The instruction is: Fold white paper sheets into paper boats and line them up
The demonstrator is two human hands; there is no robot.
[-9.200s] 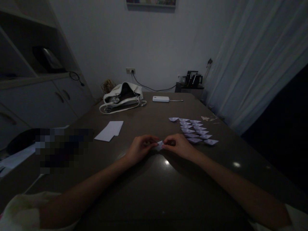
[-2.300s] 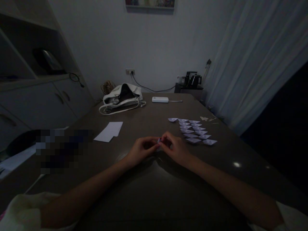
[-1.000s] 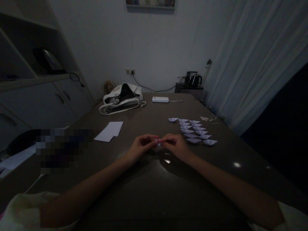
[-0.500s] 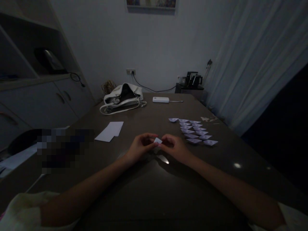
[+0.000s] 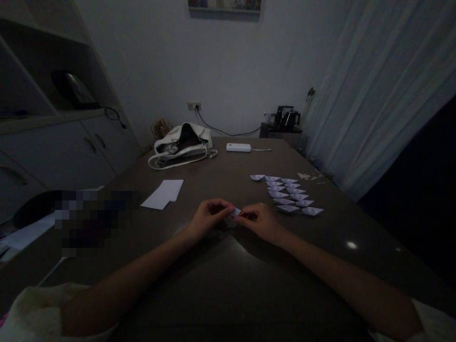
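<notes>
Between my two hands, just above the brown table [image 5: 221, 285], is a small folded piece of white paper [image 5: 236, 212]. My left hand [image 5: 212, 213] pinches its left side between thumb and fingers. From the right, my right hand [image 5: 260, 219] pinches the other side. Fingertips cover much of the paper, so its exact folded shape is hard to make out. To the right of my hands stand several folded paper boats [image 5: 287, 208] in close rows. A small stack of white paper sheets [image 5: 162, 194] lies to the left.
At the back left sits an open white handbag [image 5: 185, 145]. A white power bank [image 5: 238, 147] with a short cable lies at the back middle. Small paper scraps [image 5: 308, 176] are near the right edge. A black kettle [image 5: 290, 118] stands beyond the table.
The folded paper has turned in my fingers and shows less of its face. My fingertips have shifted around it and both hands have closed in slightly.
</notes>
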